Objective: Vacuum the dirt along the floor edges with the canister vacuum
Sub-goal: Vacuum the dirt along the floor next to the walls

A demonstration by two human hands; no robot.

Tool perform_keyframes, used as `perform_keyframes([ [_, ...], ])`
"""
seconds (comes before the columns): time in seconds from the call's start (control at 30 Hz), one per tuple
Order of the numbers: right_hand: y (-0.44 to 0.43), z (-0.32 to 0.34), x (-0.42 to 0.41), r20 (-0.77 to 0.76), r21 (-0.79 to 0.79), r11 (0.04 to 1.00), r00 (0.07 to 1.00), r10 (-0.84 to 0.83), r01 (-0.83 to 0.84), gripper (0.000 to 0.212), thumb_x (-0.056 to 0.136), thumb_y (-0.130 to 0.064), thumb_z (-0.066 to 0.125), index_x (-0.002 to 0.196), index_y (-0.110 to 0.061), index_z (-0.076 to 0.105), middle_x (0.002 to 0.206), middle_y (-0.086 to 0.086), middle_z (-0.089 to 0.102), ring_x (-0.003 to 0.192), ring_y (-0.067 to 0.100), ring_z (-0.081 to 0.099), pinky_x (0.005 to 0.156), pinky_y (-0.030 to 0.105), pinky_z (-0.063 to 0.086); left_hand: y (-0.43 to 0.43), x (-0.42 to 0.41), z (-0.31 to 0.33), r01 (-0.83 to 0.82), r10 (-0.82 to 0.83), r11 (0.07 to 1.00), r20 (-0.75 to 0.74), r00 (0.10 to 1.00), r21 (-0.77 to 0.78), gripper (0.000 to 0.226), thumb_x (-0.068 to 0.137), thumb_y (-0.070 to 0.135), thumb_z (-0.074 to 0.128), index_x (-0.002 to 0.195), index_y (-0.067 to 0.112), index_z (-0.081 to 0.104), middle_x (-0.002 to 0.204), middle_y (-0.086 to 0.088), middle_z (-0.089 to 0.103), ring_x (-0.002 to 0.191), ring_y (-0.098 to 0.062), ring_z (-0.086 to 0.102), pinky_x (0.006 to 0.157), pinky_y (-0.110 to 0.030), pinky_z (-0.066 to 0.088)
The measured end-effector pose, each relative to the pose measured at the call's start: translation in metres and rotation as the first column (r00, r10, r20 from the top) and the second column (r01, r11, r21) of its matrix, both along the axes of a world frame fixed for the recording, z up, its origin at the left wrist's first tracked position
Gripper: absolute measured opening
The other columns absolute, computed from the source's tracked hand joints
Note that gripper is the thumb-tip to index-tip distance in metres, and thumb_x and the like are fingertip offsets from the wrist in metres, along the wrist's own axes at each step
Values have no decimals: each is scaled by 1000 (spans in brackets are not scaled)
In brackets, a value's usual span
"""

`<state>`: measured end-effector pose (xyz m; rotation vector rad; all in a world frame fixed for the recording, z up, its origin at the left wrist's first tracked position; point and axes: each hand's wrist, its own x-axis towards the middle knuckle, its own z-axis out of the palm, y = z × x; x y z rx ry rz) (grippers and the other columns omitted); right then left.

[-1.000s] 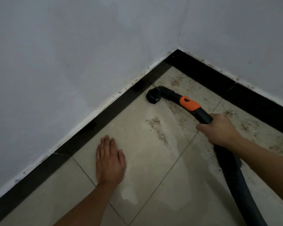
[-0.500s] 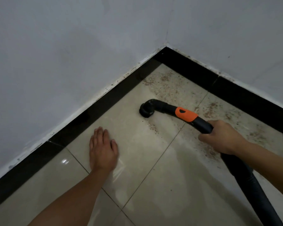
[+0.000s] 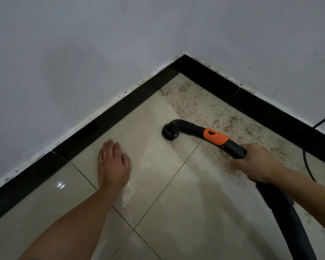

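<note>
My right hand (image 3: 257,163) grips the black vacuum handle, just behind its orange section (image 3: 216,136). The round black nozzle (image 3: 170,131) sits face-down on the beige tile floor (image 3: 176,194), a short way out from the room corner. Brown dirt specks (image 3: 188,96) cover the tiles between the nozzle and the corner and along the right baseboard. The ribbed hose (image 3: 291,226) runs from under my right hand to the bottom right. My left hand (image 3: 114,162) rests flat on the floor, fingers straight, left of the nozzle and near the left baseboard.
Black baseboards (image 3: 105,119) run along both white walls and meet at the corner (image 3: 183,58). A thin black cable (image 3: 308,166) lies on the floor at the right and climbs the right wall. The tiles near the left baseboard look free of dirt.
The nozzle has pulled back from the left baseboard toward me, across the dirt streak that lay in front of it. My left hand stays flat on the floor.
</note>
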<state>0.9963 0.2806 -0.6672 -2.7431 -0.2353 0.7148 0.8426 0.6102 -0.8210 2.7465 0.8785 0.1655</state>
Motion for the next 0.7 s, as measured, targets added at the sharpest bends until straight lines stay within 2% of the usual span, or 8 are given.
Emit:
perform_keyframes([
  [0.07,-18,4,-6,-22,-26,1000,1000,16,-17,14,79,-21,73,83,-20,60,53,4,62,35,14,57,38,23,42,1,-1,0,-5,5,1000,4,1000,-5,61,92,32,28,140,-3,43,150,-23,35,142,-34,27,118,-44,18],
  [0.17,-41,7,-14,-12,-27,999,999,-44,43,15,80,-19,73,88,-20,61,53,5,62,35,14,56,38,24,42,0,-1,0,-3,3,1000,22,1000,-13,61,92,31,30,139,-5,44,149,-25,36,141,-35,27,118,-45,19],
  [0.3,-56,5,-30,-92,-27,998,994,-51,49,14,80,-18,73,88,-23,62,55,5,62,36,13,55,40,23,43,0,-2,-2,2,-2,1000,24,1000,-4,61,92,32,30,139,-5,44,148,-25,36,141,-36,28,117,-46,19],
  [0.37,-68,4,-39,-69,-37,995,993,-100,98,15,80,-20,74,87,-24,62,55,6,63,37,15,56,41,25,43,0,-2,-2,4,-4,1000,25,1000,2,61,92,33,30,138,-5,44,148,-25,37,141,-36,28,117,-46,20],
  [0.57,-104,1,-66,-115,-18,990,984,-139,138,14,77,-13,75,81,-20,64,41,-1,55,33,13,52,36,20,39,0,-3,-6,-6,6,1000,49,999,4,58,90,29,34,132,-7,49,143,-28,41,136,-40,34,113,-49,25],
  [0.63,-110,1,-74,-88,-7,989,985,-149,149,13,76,-15,75,83,-21,65,44,0,57,34,12,53,37,20,40,-1,-3,-5,3,-4,1000,55,999,6,57,89,29,34,131,-7,50,141,-29,43,134,-41,35,112,-51,27],
  [0.7,-106,-1,-84,-115,-14,997,990,-82,81,12,73,-21,74,82,-23,66,50,1,62,37,10,55,38,20,41,-1,-3,-6,0,0,1000,53,999,6,57,90,29,33,131,-7,50,141,-29,43,134,-42,35,111,-51,28],
])
